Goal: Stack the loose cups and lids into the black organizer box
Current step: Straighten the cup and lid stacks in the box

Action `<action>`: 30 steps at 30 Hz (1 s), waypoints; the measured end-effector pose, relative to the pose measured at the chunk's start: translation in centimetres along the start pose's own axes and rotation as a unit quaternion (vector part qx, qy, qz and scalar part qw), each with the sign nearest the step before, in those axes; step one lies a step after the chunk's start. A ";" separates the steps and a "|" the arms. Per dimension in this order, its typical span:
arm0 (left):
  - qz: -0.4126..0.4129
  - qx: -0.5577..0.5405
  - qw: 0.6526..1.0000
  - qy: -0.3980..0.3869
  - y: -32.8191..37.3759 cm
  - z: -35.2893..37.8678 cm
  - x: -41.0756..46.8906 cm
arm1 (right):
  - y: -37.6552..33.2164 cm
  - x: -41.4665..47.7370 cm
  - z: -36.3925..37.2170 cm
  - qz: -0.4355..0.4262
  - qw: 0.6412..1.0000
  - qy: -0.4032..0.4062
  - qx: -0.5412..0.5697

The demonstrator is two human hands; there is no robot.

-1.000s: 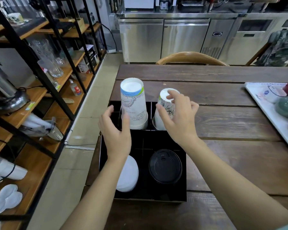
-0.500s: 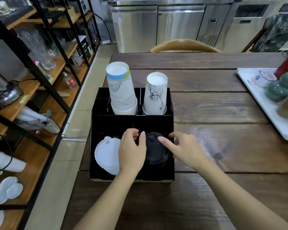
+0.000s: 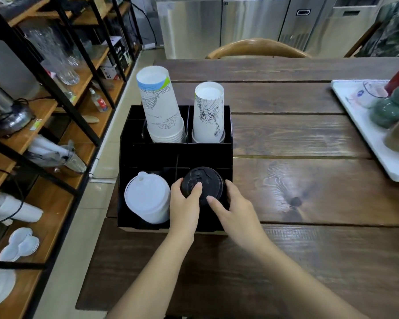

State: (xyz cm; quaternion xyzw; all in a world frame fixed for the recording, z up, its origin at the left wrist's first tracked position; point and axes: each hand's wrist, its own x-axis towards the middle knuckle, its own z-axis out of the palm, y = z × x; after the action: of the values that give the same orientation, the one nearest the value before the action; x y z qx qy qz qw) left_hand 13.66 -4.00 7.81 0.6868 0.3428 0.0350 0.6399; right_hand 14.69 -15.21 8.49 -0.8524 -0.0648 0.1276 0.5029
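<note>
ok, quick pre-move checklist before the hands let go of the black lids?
1. Left hand on black lids: ok.
2. Right hand on them too: ok.
3. Black lids in front right slot of box: ok, fully seated cannot tell.
4. White lids in front left slot: ok.
5. Tall cups and short cups upside down in back slots: ok.
6. Loose cups left on table: none seen, ok.

I see a dark wooden table [image 3: 297,139], a white tray [image 3: 364,125] with green bowls [image 3: 387,111] at the right edge, a wooden chair back [image 3: 258,49] at the far side, steel cabinets [image 3: 240,21] beyond, and shelving [image 3: 56,125] with glassware [image 3: 62,63] on the left.
</note>
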 end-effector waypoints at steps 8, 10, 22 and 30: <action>-0.038 -0.175 0.984 -0.015 -0.2 0.8 0.1 | -1.2 0.4 0.2 0.055 0.996 -0.011 0.064; -0.045 -0.183 0.982 -0.007 0.1 1.1 0.3 | -1.2 0.9 -0.3 0.071 0.997 -0.015 0.021; -0.052 -0.143 0.988 0.013 0.1 1.2 0.8 | -1.8 1.9 -1.3 0.070 0.994 -0.080 -0.041; -0.061 -0.147 0.986 0.046 0.1 1.1 1.2 | -1.9 2.8 -0.8 0.059 0.993 -0.077 -0.069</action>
State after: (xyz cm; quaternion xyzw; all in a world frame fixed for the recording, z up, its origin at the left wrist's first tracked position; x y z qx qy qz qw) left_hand 15.17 -4.36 7.22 0.5606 0.4046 0.0773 0.7183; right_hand 17.64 -14.29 10.07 -0.8751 -0.0615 0.2181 0.4276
